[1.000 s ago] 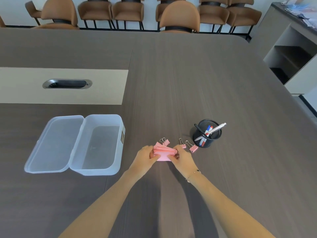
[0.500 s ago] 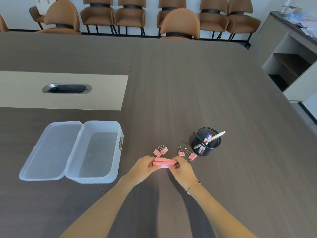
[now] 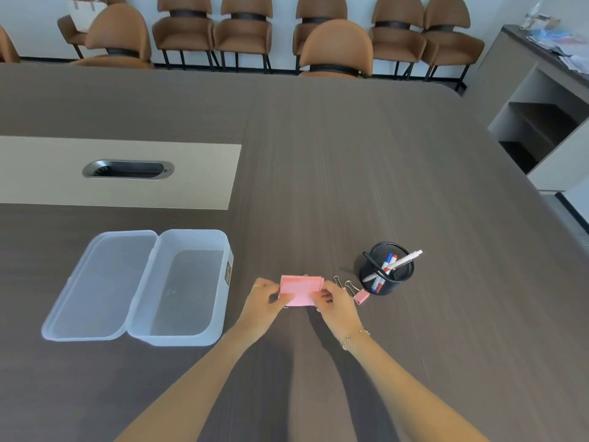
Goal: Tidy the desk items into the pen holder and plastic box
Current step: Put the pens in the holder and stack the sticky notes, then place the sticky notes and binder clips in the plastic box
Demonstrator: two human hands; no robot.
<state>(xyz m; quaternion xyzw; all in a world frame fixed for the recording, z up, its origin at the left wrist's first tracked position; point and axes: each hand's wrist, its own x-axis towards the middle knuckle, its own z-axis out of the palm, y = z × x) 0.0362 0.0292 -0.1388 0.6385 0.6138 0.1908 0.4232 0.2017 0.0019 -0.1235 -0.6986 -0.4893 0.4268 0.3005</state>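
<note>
A stack of pink sticky notes is held between both hands just above the table. My left hand grips its left edge and my right hand grips its right edge. Pink binder clips lie on the table right of my right hand; others are hidden behind the notes. A black mesh pen holder with pens stands further right. The clear plastic box sits open at the left, its lid folded out to the left.
The dark wood table has a beige inset panel with a cable slot at the left. Brown chairs line the far edge. A grey shelf unit stands at the right.
Both hands have lifted and tilted the pink notes so their flat face shows. The view has shifted, and the notes now cover the clips that lay behind them.
</note>
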